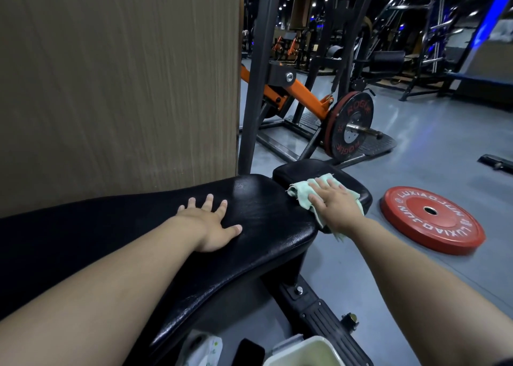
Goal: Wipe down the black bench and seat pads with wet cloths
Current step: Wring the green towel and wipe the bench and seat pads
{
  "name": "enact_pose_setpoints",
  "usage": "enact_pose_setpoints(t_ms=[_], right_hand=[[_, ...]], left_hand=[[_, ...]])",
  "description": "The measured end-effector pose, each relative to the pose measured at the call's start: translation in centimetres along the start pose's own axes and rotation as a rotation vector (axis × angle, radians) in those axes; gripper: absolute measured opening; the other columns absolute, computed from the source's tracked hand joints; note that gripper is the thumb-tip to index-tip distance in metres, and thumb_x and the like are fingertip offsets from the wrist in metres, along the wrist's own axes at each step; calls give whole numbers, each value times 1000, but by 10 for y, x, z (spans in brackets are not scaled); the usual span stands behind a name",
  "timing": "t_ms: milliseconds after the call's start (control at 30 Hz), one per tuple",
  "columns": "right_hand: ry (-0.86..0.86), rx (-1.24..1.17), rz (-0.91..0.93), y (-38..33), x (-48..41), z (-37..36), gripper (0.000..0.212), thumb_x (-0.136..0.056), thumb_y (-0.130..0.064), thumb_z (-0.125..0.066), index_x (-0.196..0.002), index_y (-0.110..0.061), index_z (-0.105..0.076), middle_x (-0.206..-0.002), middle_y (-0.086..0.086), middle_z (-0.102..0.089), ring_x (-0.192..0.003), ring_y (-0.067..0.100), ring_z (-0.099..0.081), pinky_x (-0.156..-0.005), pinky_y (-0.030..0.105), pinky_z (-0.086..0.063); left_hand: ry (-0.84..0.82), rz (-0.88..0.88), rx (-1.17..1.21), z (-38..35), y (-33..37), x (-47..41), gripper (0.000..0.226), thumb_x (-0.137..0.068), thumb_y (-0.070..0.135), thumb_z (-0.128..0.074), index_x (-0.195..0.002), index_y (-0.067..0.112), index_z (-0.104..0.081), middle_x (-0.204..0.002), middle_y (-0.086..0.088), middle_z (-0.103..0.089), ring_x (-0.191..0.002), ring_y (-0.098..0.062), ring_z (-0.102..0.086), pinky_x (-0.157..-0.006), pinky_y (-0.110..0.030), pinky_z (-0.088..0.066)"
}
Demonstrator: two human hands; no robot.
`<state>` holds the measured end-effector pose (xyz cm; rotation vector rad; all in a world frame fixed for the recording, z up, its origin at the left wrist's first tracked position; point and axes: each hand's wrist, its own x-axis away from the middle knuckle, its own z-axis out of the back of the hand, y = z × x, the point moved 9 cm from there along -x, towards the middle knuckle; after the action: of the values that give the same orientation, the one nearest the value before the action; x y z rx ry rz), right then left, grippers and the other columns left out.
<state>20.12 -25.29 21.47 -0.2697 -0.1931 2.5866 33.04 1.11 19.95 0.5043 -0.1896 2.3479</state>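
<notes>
A long black bench pad [266, 215] runs from the lower left towards the middle. Just beyond its end sits a smaller black seat pad [302, 169]. My left hand [213, 221] lies flat on the bench pad with fingers spread. My right hand [333, 201] presses a light green cloth [301, 192] with straight fingers onto the seat pad, at the gap between the two pads. Part of the cloth hangs down below my right wrist.
A brown wall panel [119, 82] stands close on the left. A red weight plate [431, 219] lies on the grey floor to the right. An orange-and-black machine with a black plate [351, 125] stands behind. A white tub [305, 351] and a wipes pack [202, 349] sit below.
</notes>
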Motion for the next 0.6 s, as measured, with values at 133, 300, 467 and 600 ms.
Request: enact_pose_setpoints(t_ms=[133,300,467,600], right_hand=[[-7,0,-15,4,-2,-5,51,-104,-42,-31,-153,-28,-29,-162,-2,-25,-151,20,-11,-121,38,-6],[-9,8,-21,2,-2,-1,50,-105,-39,-32,-153,-26,-30,-161,-1,-25,-151,21,-12,-119,39,-6],[-23,3,-24,2,-1,-1,50,-105,-39,-32,-153,-26,-30,-162,0,-24,-151,22,-11,-119,40,-5],[-32,-3,-17,1,-1,-1,50,-105,-38,-32,-153,-25,-29,-162,1,-24,-151,23,-11,-119,40,-4]], left_hand=[[3,-7,-2,-1,0,-1,82,-93,75,-19,-156,34,11,-164,-1,22,-150,-38,14,-123,-53,2],[8,-4,-18,0,1,-4,83,-92,76,-19,-156,34,11,-164,-1,21,-150,-40,12,-122,-53,1],[17,-3,-20,-1,1,-4,83,-92,77,-19,-156,34,10,-164,-1,20,-151,-40,11,-122,-54,0],[22,2,-19,0,0,-4,83,-92,77,-19,-157,34,10,-164,-1,20,-151,-40,11,-122,-54,0]])
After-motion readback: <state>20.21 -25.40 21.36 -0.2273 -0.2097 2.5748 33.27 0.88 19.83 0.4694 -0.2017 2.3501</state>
